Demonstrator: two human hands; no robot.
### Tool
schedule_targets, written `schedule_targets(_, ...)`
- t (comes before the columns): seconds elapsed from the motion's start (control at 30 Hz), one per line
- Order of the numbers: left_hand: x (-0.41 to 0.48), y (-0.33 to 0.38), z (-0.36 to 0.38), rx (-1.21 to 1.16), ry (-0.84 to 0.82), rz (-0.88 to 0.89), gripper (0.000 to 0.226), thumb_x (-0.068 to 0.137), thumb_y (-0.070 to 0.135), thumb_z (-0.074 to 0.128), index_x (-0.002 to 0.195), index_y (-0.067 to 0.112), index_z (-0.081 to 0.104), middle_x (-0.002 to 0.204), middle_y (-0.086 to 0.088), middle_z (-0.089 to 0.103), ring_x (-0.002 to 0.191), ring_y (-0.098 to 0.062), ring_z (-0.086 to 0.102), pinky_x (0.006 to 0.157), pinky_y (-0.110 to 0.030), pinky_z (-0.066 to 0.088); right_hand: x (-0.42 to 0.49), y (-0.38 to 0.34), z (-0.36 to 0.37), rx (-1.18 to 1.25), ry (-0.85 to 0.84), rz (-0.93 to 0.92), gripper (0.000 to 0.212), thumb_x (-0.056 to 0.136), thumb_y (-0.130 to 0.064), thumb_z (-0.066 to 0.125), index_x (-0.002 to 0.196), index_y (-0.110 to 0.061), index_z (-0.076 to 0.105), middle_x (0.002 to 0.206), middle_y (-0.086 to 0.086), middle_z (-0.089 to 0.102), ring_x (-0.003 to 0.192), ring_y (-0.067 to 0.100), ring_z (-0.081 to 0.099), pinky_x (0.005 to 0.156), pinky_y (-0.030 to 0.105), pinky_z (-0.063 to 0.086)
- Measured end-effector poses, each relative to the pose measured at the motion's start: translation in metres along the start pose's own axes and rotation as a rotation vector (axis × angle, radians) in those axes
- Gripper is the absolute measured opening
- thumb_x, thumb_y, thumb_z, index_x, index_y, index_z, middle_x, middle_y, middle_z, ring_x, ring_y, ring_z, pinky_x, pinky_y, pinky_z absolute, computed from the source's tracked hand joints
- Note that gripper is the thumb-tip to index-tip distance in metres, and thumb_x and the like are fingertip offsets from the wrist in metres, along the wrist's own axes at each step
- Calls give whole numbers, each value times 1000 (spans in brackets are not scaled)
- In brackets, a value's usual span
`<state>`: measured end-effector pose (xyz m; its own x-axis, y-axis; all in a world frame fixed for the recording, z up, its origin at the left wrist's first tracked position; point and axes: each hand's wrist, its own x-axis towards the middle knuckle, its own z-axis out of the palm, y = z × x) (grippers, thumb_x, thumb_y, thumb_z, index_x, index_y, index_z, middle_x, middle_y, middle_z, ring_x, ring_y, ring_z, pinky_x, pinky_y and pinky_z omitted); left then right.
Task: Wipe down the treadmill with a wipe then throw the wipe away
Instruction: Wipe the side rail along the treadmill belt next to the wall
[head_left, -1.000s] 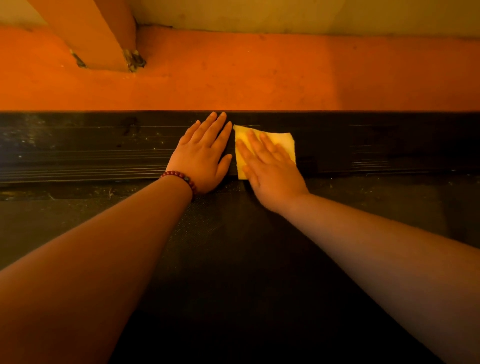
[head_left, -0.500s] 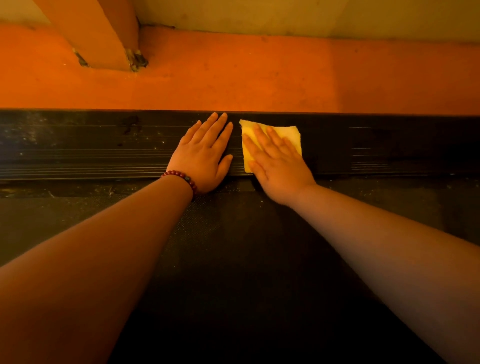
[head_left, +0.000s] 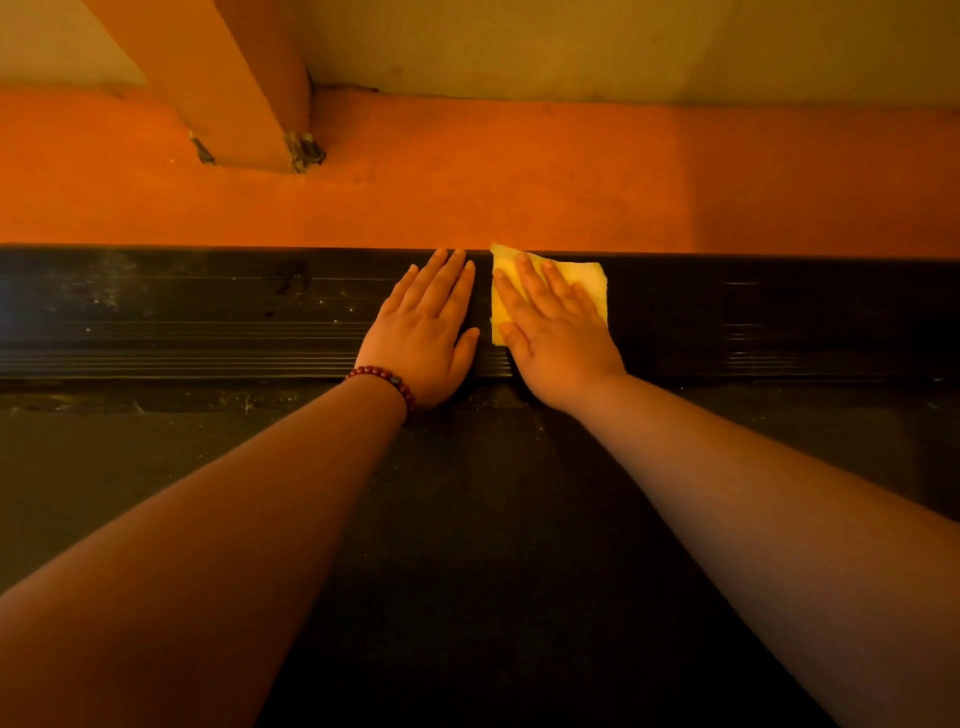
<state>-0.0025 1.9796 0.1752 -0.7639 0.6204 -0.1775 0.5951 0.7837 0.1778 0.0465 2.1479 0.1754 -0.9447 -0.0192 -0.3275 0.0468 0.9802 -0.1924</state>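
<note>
The treadmill's black ribbed side rail runs across the view, with the dark belt nearer to me. A folded yellow wipe lies flat on the rail. My right hand presses it down with straight fingers spread over it. Just to its left, my left hand rests flat on the rail, fingers straight, a red bead bracelet on the wrist. The two hands almost touch. Dust specks show on the rail's left part.
Beyond the rail lies an orange floor strip that meets a pale wall. An orange post stands on the floor at upper left, with a worn base. Debris lies in the gap between rail and belt.
My right hand has slid the wipe a little away from me, up to the rail's far edge. The left hand has stayed in place.
</note>
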Motion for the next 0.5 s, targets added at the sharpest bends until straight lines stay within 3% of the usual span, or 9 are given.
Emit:
schedule_targets(0.27, 1, 0, 1, 8, -12, -27, 64, 102, 40, 25, 154, 12, 1, 162, -5, -5, 148, -18, -8, 117, -32, -9, 26, -5, -13, 2, -14, 47, 54, 105, -37, 17, 154, -29, -6, 161, -2, -17, 148, 18, -15, 118, 36, -8)
schedule_targets(0.43, 1, 0, 1, 12, -24, -23, 65, 101, 40, 25, 154, 11, 1, 162, -5, -5, 149, -18, -8, 119, -35, -7, 25, -2, -11, 55, 29, 209, 54, 105, -35, 18, 154, -27, -4, 162, 0, -15, 148, 21, -13, 118, 38, -5)
schedule_targets(0.5, 1, -1, 1, 18, -21, -19, 64, 101, 40, 24, 154, 11, 0, 162, -6, -5, 148, -18, -8, 119, -35, -7, 24, -9, -10, 19, 5, 123, 55, 105, -35, 17, 154, -27, -6, 161, -1, -16, 148, 20, -14, 118, 37, -6)
